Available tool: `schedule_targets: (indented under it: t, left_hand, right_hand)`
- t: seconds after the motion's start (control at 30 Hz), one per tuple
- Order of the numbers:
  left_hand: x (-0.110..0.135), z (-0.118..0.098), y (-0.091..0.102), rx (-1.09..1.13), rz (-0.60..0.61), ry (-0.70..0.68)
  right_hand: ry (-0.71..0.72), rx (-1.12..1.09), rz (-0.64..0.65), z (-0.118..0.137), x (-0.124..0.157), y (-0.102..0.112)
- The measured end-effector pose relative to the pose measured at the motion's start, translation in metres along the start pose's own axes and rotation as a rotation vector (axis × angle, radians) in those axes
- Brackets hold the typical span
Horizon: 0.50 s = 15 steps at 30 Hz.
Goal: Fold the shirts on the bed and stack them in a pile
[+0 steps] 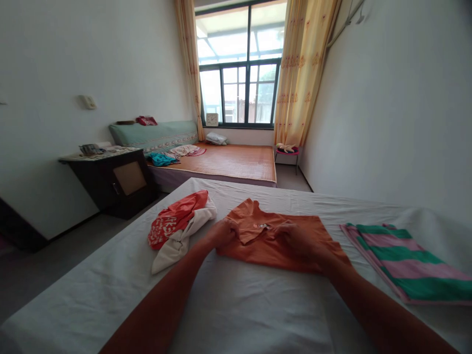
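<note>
Left hand [226,232] and right hand [293,237] pinch the orange printed fabric garment [258,252], apparently to keep its layers in place; it lies on the white cloth sheet [258,307]; the folded pink-and-green striped cloth [415,263] sits apart, at its three o'clock.

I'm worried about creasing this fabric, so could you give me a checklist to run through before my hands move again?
1. Both hands on the cloth: ok; the left hand and right hand are both at the orange garment.
2. Fingertip grip: cannot tell; the fingertips are partly hidden.
3. Garment lying flat: not ok; it is rumpled between the hands.
4. Red-and-white cloth clear of it: ok; it lies apart, to the left.
5. Striped cloth clear of it: ok; apart, to the right.
6. White sheet smooth: not ok; wrinkles show.
</note>
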<state>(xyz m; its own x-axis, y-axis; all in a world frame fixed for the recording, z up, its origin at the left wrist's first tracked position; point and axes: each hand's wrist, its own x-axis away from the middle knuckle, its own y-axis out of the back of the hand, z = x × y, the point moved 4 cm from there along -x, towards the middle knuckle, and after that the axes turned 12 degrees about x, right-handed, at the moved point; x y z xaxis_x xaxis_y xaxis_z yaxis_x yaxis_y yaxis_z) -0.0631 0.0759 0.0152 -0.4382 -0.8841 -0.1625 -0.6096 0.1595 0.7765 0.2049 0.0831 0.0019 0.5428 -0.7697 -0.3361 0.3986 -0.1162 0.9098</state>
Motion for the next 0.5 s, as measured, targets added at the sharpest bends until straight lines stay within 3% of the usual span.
schedule_targets:
  t: [0.1,0.23,0.37,0.5]
  left_hand:
    - [-0.025,0.016,0.017,-0.03,-0.148,0.139]
    - [-0.071,0.031,0.021,-0.02,-0.18,0.217]
    - [-0.105,0.044,0.009,0.018,-0.207,0.293]
    - [-0.122,0.049,-0.002,0.133,-0.215,0.33]
  right_hand:
    - [-0.223,0.223,0.024,-0.068,0.006,0.016]
    - [-0.429,0.334,0.005,-0.14,0.012,0.035]
    - [-0.498,0.317,0.051,-0.176,0.018,0.037]
    - [-0.49,0.245,0.109,-0.188,0.018,0.038]
